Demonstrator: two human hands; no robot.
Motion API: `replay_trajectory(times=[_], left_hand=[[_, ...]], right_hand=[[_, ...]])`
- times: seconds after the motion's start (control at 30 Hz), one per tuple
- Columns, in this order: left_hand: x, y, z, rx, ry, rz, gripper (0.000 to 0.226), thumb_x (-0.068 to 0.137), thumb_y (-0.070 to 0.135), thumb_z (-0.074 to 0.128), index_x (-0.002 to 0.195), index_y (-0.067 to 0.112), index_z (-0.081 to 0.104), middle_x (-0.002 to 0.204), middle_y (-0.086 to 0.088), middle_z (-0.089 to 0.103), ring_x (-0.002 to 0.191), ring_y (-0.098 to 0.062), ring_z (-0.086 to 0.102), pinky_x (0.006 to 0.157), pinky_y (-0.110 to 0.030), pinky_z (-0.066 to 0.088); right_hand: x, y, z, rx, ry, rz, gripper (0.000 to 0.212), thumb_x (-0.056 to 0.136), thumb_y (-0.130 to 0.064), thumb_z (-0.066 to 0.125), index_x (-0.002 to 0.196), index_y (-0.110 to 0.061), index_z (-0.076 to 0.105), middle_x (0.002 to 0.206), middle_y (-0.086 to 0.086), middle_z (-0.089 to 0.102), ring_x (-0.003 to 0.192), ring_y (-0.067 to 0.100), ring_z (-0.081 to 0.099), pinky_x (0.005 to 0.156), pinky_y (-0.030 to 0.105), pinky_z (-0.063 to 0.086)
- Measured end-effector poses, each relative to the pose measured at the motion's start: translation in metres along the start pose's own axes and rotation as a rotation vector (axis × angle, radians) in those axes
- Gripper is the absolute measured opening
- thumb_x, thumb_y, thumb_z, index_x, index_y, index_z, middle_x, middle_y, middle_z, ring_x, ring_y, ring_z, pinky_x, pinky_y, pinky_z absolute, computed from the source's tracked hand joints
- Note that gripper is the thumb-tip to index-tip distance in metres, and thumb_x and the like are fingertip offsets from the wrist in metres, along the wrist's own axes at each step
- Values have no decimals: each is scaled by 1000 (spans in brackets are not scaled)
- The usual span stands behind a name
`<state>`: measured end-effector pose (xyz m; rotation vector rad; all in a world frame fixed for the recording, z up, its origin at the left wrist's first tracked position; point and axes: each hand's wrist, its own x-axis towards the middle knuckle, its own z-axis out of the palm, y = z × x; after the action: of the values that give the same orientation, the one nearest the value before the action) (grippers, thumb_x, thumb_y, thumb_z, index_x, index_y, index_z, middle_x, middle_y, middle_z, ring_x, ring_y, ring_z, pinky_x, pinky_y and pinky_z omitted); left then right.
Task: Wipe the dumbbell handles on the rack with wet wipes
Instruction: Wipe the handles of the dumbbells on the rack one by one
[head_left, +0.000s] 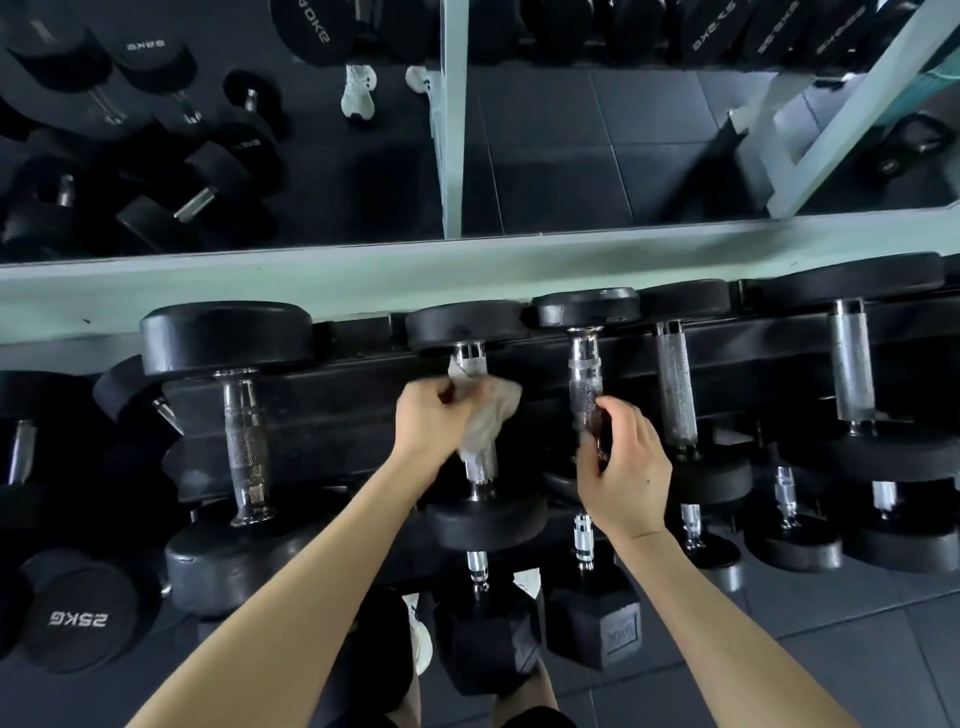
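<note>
left hand (426, 421) grip pinching wet wipe (491, 415) round dumbbell handle (480, 465) | right hand (626, 467) grip curled on neighbouring handle (584, 382)

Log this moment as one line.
left hand: wet wipe wrapped on handle | right hand: grips neighbouring handle | stage: mid-wipe

Beyond the left hand (434, 421) and the right hand (626, 467), we see a pale mint-green painted ledge (363, 275) running across the whole width. Above it stands a large wall mirror (571, 156), split by a narrow pale green vertical strip (453, 130) straight above the left hand. In the glass we make out dark square floor tiles and, far up-right of the right hand, a slanted pale green frame (841, 114). Below and right of the right hand lies a dark grey tiled floor (857, 649).
</note>
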<state>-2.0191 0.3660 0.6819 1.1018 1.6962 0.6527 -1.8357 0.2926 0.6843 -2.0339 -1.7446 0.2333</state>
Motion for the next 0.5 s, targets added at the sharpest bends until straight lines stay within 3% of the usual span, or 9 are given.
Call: replay_trajectory(times=[0.07,0.17,0.27,0.33,0.4,0.5], left_hand=[[14,16,2,-111,64,-35,32,83,37,68,67,9,65,63,-1,59,61,-9,48,59,-26,40],[13,17,5,-193,23,-87,30,85,37,67,79,8,67,72,-1,64,67,-10,56,65,-24,45],[1,4,0,-122,-65,-30,26,86,32,67,83,6,67,69,3,62,59,-1,55,54,-12,43],[-11,-9,-3,-67,-173,-3,21,85,30,67,75,12,65,61,10,59,49,5,53,48,-9,39],[-24,-24,-5,-6,-270,-9,24,84,32,69,69,15,63,59,10,60,51,4,53,50,-12,40],[-34,-43,-6,124,-345,-6,36,80,39,71,76,4,65,64,2,62,58,-8,53,58,-26,44]], right_hand=[[0,0,1,-11,-10,14,34,82,-12,61,115,-4,57,106,7,66,94,27,63,76,27,46],[0,1,1,-16,3,-14,36,83,-20,49,114,-3,57,105,9,66,92,27,62,78,26,44],[2,1,1,-5,-2,-28,41,82,-24,43,114,-2,56,103,10,65,88,27,62,76,27,45],[1,1,1,-1,3,-38,40,82,-23,44,114,-2,55,101,10,65,85,28,62,74,30,48],[2,1,1,2,2,-46,40,81,-22,45,114,-1,55,99,11,65,82,28,61,71,35,51],[2,0,1,-3,-5,-39,40,81,-22,44,114,-2,55,97,10,64,79,27,60,68,38,52]])
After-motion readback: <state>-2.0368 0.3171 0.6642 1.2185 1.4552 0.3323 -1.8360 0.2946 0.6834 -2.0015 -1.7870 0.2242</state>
